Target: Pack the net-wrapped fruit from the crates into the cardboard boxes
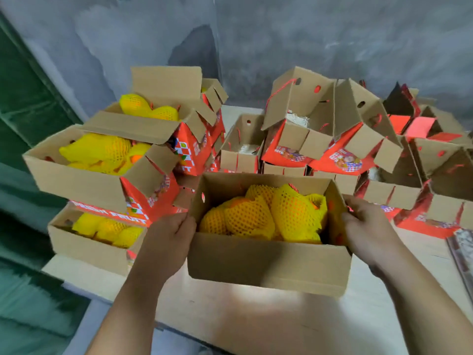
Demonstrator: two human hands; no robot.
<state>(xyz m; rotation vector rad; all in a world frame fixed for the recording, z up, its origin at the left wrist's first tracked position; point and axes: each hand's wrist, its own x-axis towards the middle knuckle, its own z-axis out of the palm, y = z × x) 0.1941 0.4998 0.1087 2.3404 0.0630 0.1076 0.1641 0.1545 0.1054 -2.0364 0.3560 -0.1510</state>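
Pale wooden tabletop (256,326) under everything; bare strip nearest me. Open brown cardboard box (266,262) sits w/ long axis running left-right, btwn my hands. Stacked filled boxes (76,180) just left, empties behind. Yellow-netted orange fruit (261,216) heaped inside. My left hand (170,235) grips left end wall, right hand (366,226) curls round right end.
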